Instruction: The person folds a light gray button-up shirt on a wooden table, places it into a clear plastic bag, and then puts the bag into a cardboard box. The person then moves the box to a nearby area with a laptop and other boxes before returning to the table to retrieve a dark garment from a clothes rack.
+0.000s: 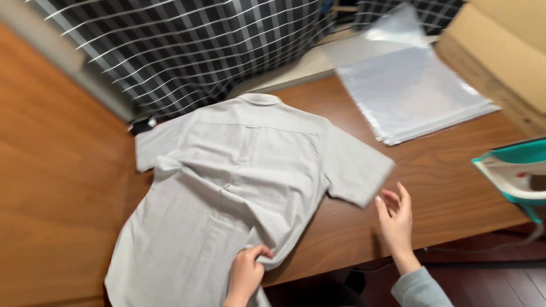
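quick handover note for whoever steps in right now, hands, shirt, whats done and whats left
Left hand: pinching the side edge of the light grey short-sleeved shirt.
Right hand: open, empty, just off the shirt's sleeve.
Shirt lies back up and spread on the brown wooden table; nothing folded yet.
Stack of clear plastic bags sits behind, teal and white iron at right.

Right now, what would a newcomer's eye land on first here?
The pale grey shirt spread back-up across the middle of the wooden table. The left hand pinches its side edge near the table's front, while the right hand hovers open just below the sleeve. A stack of clear bags lies behind, and a teal iron sits at the right edge.
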